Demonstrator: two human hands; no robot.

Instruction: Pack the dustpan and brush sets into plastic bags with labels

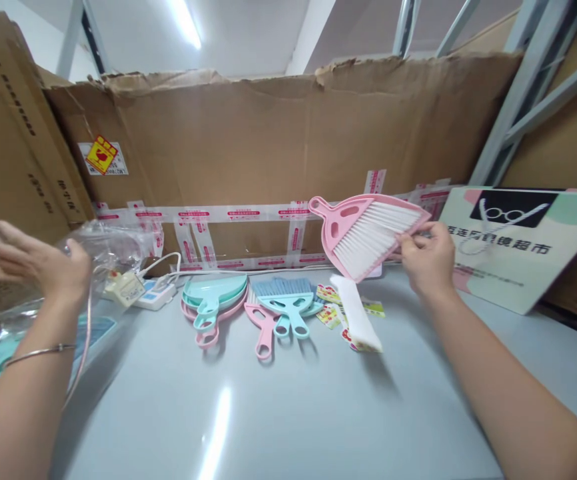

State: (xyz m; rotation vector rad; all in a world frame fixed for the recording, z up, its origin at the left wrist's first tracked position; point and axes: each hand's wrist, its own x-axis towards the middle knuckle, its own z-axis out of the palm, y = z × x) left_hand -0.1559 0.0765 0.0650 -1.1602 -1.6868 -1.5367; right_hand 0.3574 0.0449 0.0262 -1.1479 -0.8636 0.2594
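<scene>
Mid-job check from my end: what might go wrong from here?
The right hand pinches the pink dustpan and pink brush near one edge, so the brush might slide off if that grip loosens.

The white strip appears just below the dustpan in this view; lowering it carelessly could knock the strip.

A cord appears close beside the wrist of the open left hand and might snag.

Raised pink dustpan (399, 202), white-bristled brush (367, 233)
</scene>
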